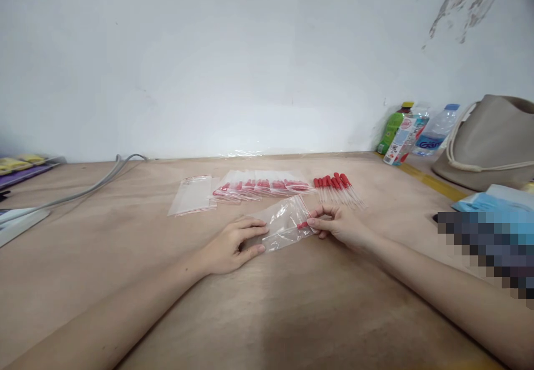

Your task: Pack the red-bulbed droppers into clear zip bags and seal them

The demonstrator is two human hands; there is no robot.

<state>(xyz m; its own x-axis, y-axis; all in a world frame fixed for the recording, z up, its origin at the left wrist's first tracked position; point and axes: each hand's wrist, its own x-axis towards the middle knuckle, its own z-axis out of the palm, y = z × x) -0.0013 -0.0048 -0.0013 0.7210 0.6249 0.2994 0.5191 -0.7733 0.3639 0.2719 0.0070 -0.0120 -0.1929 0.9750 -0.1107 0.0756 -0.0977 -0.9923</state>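
A small clear zip bag [285, 222] lies on the wooden table [267, 303] between my hands. My left hand [232, 244] pinches its left end with thumb and fingers. My right hand [340, 225] is closed at the bag's open right end, its fingertips on a red-capped dropper [303, 225] that sits partly inside the bag. Loose red-capped droppers [339, 188] lie just beyond my right hand. A row of filled bags [262, 187] lies behind the bag, and empty clear bags [193, 195] rest to their left.
Bottles [404, 133] and a beige bag [492, 142] stand at the back right by the white wall. A grey cable [89, 189] runs across the left side. Blue packaging [486, 205] lies at the right edge, with trays [20, 165] at the far left.
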